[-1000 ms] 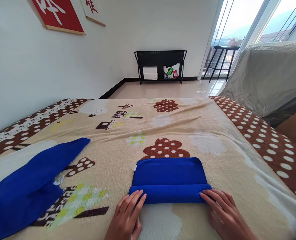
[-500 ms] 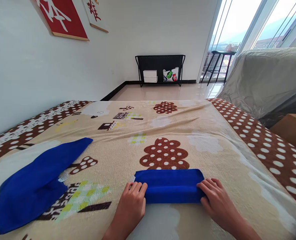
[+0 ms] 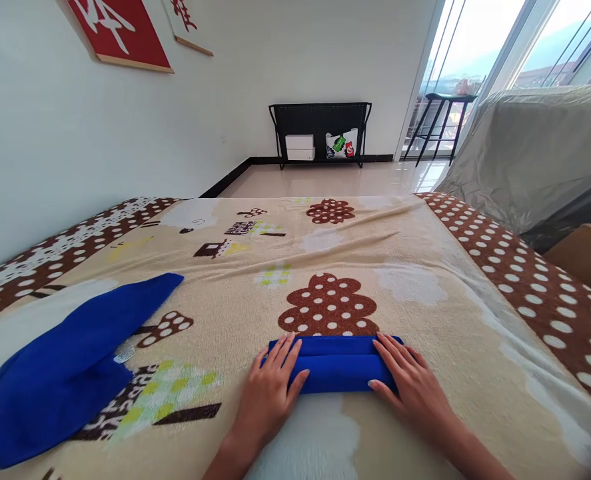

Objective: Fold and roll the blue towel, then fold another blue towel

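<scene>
A blue towel lies rolled into a narrow bar on the patterned beige blanket, just below a brown spotted tree print. My left hand rests flat on its left end, fingers spread over the roll. My right hand lies flat on its right end in the same way. Neither hand grips the cloth; both press on top of it. A second blue towel lies loosely spread at the left of the bed, with a small white label showing at its edge.
The bed's blanket has a brown dotted border on the right and left. A white wall runs along the left. Beyond the bed are a shiny floor, a black rack with white boxes, a black stool, and a grey-covered piece of furniture.
The towel went from half rolled to a fully rolled narrow bar. My hands moved forward from its near edge and ends onto the top of the roll.
</scene>
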Action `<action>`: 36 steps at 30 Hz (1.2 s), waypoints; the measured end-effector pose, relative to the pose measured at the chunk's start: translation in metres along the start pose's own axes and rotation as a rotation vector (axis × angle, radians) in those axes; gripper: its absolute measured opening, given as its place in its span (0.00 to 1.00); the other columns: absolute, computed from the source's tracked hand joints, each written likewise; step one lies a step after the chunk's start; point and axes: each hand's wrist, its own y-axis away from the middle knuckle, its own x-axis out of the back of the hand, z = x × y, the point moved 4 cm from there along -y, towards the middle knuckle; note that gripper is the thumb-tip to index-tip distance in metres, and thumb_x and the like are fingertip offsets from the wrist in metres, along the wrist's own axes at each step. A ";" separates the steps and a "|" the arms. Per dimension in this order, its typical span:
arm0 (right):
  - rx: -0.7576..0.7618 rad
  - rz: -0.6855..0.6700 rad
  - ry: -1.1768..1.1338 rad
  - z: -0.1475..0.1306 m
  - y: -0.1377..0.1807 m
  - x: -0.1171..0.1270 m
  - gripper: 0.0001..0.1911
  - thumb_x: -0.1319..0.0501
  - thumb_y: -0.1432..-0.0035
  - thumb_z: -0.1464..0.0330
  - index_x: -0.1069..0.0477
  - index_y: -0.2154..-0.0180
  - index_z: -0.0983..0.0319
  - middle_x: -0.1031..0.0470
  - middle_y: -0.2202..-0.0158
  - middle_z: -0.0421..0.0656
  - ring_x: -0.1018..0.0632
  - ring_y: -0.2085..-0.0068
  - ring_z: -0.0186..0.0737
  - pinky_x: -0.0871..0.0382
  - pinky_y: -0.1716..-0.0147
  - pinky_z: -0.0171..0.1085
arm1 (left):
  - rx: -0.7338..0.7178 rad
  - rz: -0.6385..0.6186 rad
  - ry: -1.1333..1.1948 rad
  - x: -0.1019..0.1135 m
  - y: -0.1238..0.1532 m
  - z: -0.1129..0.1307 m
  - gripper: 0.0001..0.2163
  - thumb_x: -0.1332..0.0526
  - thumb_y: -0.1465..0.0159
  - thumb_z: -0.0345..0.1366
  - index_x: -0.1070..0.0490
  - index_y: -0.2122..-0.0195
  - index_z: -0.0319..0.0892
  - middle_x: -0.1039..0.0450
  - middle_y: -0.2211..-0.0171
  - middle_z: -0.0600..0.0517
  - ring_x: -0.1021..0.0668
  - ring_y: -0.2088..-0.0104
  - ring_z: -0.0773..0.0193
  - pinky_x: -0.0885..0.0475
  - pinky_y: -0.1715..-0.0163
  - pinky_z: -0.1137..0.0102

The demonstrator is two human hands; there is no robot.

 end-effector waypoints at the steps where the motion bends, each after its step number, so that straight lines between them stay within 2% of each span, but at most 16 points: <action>1: 0.003 0.004 0.001 0.008 0.004 0.000 0.35 0.46 0.34 0.50 0.46 0.32 0.60 0.39 0.33 0.45 0.34 0.35 0.47 0.38 0.41 0.49 | 0.002 0.016 -0.011 0.000 0.005 -0.010 0.24 0.48 0.28 0.46 0.42 0.32 0.47 0.35 0.35 0.48 0.30 0.37 0.56 0.37 0.41 0.58; 3: 0.031 0.020 -0.003 0.019 0.010 0.003 0.36 0.45 0.34 0.52 0.49 0.31 0.60 0.39 0.33 0.46 0.34 0.34 0.46 0.40 0.39 0.48 | -0.046 0.055 -0.037 0.004 0.012 -0.022 0.24 0.47 0.28 0.43 0.42 0.32 0.47 0.34 0.36 0.49 0.30 0.37 0.58 0.42 0.38 0.58; 6: 0.081 0.058 -0.002 0.024 0.022 0.012 0.38 0.43 0.34 0.57 0.52 0.30 0.61 0.40 0.32 0.47 0.37 0.33 0.45 0.43 0.38 0.46 | -0.108 0.180 -0.064 0.021 0.022 -0.019 0.22 0.45 0.29 0.36 0.39 0.34 0.47 0.33 0.37 0.46 0.30 0.38 0.58 0.47 0.38 0.58; 8: 0.106 0.106 0.005 0.025 0.034 0.016 0.36 0.40 0.36 0.62 0.50 0.30 0.59 0.39 0.33 0.47 0.36 0.34 0.46 0.44 0.38 0.46 | -0.108 0.273 -0.024 0.034 0.030 -0.011 0.21 0.43 0.31 0.31 0.35 0.37 0.47 0.29 0.40 0.46 0.27 0.41 0.57 0.46 0.40 0.59; 10: 0.126 0.153 0.006 0.027 0.047 0.017 0.34 0.40 0.37 0.68 0.46 0.32 0.55 0.34 0.36 0.45 0.33 0.36 0.45 0.44 0.39 0.46 | -0.117 0.300 0.049 0.041 0.038 -0.004 0.21 0.43 0.33 0.29 0.33 0.39 0.46 0.24 0.44 0.46 0.25 0.44 0.58 0.43 0.42 0.61; 13: 0.118 0.175 -0.002 0.033 0.057 0.012 0.32 0.42 0.39 0.74 0.40 0.34 0.54 0.28 0.41 0.44 0.29 0.41 0.45 0.42 0.41 0.46 | -0.117 0.259 0.106 0.038 0.043 -0.002 0.22 0.45 0.35 0.26 0.33 0.40 0.44 0.24 0.46 0.47 0.24 0.46 0.58 0.42 0.46 0.62; 15: 0.110 0.171 -0.015 0.037 0.052 0.009 0.30 0.44 0.40 0.76 0.38 0.36 0.56 0.27 0.43 0.45 0.28 0.42 0.45 0.41 0.43 0.46 | -0.093 0.246 0.101 0.034 0.040 -0.006 0.23 0.47 0.36 0.23 0.32 0.41 0.44 0.24 0.46 0.47 0.24 0.47 0.57 0.41 0.47 0.61; 18: 0.091 0.152 -0.046 0.036 0.029 0.014 0.25 0.45 0.40 0.75 0.33 0.41 0.60 0.25 0.46 0.46 0.26 0.45 0.46 0.40 0.44 0.47 | -0.041 0.186 0.052 0.028 0.022 -0.011 0.21 0.47 0.38 0.22 0.29 0.46 0.42 0.22 0.53 0.47 0.22 0.52 0.55 0.40 0.48 0.57; 21: -0.019 0.122 -0.039 0.026 -0.004 0.023 0.20 0.47 0.40 0.76 0.28 0.48 0.62 0.23 0.50 0.48 0.25 0.49 0.47 0.38 0.45 0.49 | 0.045 0.052 -0.052 0.026 -0.008 -0.004 0.20 0.47 0.40 0.21 0.27 0.49 0.40 0.22 0.59 0.45 0.22 0.57 0.52 0.39 0.49 0.52; 23: -0.043 0.107 -0.022 0.008 -0.026 0.026 0.23 0.48 0.42 0.77 0.29 0.45 0.64 0.24 0.48 0.49 0.26 0.46 0.48 0.38 0.44 0.50 | 0.026 -0.010 -0.079 0.023 -0.031 0.011 0.23 0.47 0.41 0.21 0.29 0.45 0.38 0.23 0.55 0.43 0.23 0.53 0.49 0.39 0.46 0.50; 26: 0.082 0.068 -0.042 -0.025 -0.052 0.020 0.32 0.47 0.43 0.77 0.38 0.36 0.67 0.31 0.39 0.50 0.32 0.38 0.49 0.39 0.39 0.49 | -0.148 -0.069 0.022 0.014 -0.059 0.039 0.27 0.45 0.39 0.26 0.37 0.37 0.36 0.30 0.42 0.40 0.29 0.41 0.50 0.41 0.40 0.55; 28: 0.163 0.051 -0.060 -0.038 -0.060 0.012 0.33 0.46 0.42 0.75 0.42 0.34 0.68 0.35 0.35 0.51 0.34 0.35 0.49 0.39 0.38 0.49 | -0.213 -0.112 0.100 0.006 -0.068 0.048 0.29 0.43 0.38 0.32 0.40 0.35 0.35 0.33 0.38 0.40 0.32 0.38 0.50 0.42 0.38 0.57; 31: 0.240 0.077 -0.058 -0.036 -0.057 0.004 0.32 0.47 0.38 0.74 0.45 0.32 0.67 0.38 0.34 0.49 0.35 0.34 0.47 0.39 0.37 0.49 | -0.224 -0.128 0.131 -0.001 -0.064 0.041 0.32 0.42 0.36 0.37 0.46 0.31 0.39 0.37 0.34 0.43 0.35 0.35 0.50 0.44 0.36 0.55; 34: 0.305 0.119 -0.047 -0.015 -0.042 0.001 0.33 0.48 0.35 0.74 0.50 0.30 0.64 0.40 0.32 0.45 0.38 0.32 0.44 0.40 0.36 0.47 | -0.257 -0.082 0.068 0.001 -0.047 0.020 0.29 0.46 0.31 0.36 0.51 0.29 0.46 0.41 0.32 0.48 0.38 0.33 0.54 0.46 0.36 0.56; 36: 0.320 0.117 -0.053 0.001 -0.033 0.001 0.34 0.47 0.35 0.74 0.52 0.30 0.63 0.41 0.32 0.45 0.40 0.31 0.44 0.40 0.35 0.47 | -0.259 -0.046 0.012 0.002 -0.036 0.003 0.28 0.47 0.29 0.36 0.51 0.29 0.47 0.42 0.31 0.48 0.38 0.33 0.55 0.47 0.36 0.56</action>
